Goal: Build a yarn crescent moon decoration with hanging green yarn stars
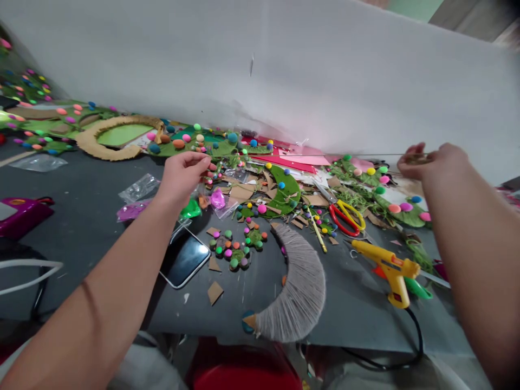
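Note:
A thin string (357,155) runs taut and nearly level between my two hands above the table. My left hand (187,172) pinches one end between thumb and fingers. At the other end, my right hand (426,161) is closed around the string, with what looks like a small brownish bundle of it at the fingers. Below lies a crescent wrapped in grey yarn (300,290), its cardboard tip bare at the bottom. A green crescent (286,192) with pompoms rests farther back among cardboard scraps.
Scissors (345,216) with red and yellow handles and a yellow glue gun (388,265) with a black cord lie on the right. A phone (187,257) sits under my left forearm. Pompom-covered green pieces (235,252), a beige ring (93,142) and a purple tool (24,214) are around.

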Tool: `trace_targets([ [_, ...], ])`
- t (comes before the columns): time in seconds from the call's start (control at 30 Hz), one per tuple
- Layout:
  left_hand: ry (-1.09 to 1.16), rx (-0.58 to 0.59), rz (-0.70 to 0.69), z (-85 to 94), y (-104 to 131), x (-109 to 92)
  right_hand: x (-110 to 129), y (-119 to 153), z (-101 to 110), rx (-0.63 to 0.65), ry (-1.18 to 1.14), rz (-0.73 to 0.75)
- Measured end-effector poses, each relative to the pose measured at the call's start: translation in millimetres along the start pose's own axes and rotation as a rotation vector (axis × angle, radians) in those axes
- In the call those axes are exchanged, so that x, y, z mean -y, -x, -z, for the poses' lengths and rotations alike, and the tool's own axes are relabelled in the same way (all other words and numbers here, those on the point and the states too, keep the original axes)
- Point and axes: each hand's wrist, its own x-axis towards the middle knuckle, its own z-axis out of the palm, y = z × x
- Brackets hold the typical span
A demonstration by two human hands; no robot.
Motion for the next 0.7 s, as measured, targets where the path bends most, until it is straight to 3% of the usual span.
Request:
trace_targets([
  [0.13,-0.112,0.077,-0.168,-4.0,4.7,-1.4,27.3,32.8,-18.4,0.444,-0.110,0.000],
  [0.27,-0.291,0.128,-0.313,-12.6,18.2,-12.3,60.5,95.6,-61.2,0.855,-0.072,0.088],
  [0.3,-0.317,0.138,-0.345,-14.9,21.5,-15.0,67.1,113.4,-73.7,0.936,-0.059,0.158],
  [0.37,-0.342,0.163,-0.405,-18.6,26.7,-18.8,76.8,146.6,-97.1,1.142,-0.025,0.467],
  [0.4,-0.349,0.177,-0.422,-19.9,28.4,-19.8,79.9,160.5,-106.8,1.210,-0.033,0.554],
  [0.47,-0.365,0.192,-0.424,-20.9,30.0,-20.2,82.8,179.6,-120.6,1.258,-0.057,0.640],
  [0.53,-0.370,0.191,-0.417,-19.8,29.3,-19.7,82.4,184.9,-126.2,1.217,-0.096,0.626],
  [0.6,-0.369,0.185,-0.424,-17.0,26.9,-19.3,79.9,176.6,-124.6,1.101,-0.190,0.485],
  [0.7,-0.376,0.174,-0.411,-12.2,22.6,-19.0,73.6,146.6,-114.3,0.858,-0.411,0.144],
])
